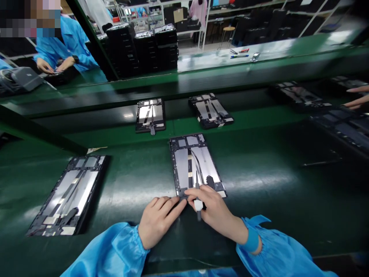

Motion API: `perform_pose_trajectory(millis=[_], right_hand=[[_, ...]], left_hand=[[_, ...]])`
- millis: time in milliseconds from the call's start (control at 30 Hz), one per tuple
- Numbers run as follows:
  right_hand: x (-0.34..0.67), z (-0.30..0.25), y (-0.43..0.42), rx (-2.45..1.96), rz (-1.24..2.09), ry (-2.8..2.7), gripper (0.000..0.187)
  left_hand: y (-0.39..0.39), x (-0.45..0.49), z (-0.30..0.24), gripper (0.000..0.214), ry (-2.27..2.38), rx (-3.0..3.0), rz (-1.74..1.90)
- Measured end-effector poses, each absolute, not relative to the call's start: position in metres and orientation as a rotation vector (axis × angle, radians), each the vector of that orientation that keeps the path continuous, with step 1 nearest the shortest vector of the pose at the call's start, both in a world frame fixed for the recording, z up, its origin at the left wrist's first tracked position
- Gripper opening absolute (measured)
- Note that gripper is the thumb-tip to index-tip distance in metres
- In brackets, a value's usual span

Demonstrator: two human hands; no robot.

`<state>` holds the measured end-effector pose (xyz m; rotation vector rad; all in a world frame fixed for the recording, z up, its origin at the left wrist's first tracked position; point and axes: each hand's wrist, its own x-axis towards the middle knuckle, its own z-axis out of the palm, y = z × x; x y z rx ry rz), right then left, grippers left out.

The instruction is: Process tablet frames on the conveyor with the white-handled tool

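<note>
An opened tablet (180,165) lies in front of me, its silver inside facing up, with dark ribbon cables running along it. My left hand (161,217) has its fingers stretched out, the tips at the tablet's near left edge. My right hand (215,209) is closed around slim grey tweezers (198,206) with a white band, their thin end pointing away over the tablet. Its index finger and thumb reach to the tablet's near edge, beside my left fingertips. What lies under those fingertips is hidden. A loose black connector flap (210,181) sits just beyond my right hand.
Other opened tablets lie on the green bench: one (95,175) at left, two (145,115) (209,109) behind, more at right near another person's hand (357,96). Black trays (122,50) are stacked on the back ledge. A co-worker (69,46) works at far left.
</note>
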<state>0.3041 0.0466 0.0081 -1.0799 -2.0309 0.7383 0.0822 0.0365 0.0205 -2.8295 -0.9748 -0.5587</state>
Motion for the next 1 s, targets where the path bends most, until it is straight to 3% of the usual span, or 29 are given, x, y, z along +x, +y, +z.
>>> perform_pose_trajectory(millis=[200,567,800,1000], right_hand=[[0.308,0.008,0.046,-1.071,0.822,-1.971,0.047],[0.316,0.022,0.044,-1.108,0.864,-1.942,0.028],[0.335,0.033,0.028,-1.109,1.128,-1.775,0.034],[0.327,0.024,0.030,-1.264,1.168,-1.695,0.011]], left_hand=[[0.041,0.080,0.018,0.033,-0.898,-2.856,-0.583],[0.038,0.085,0.011,0.036,-0.987,-2.847,-0.563],[0.036,0.086,0.005,0.035,-1.104,-2.949,-0.590],[0.036,0.086,0.003,0.035,-1.145,-2.951,-0.607]])
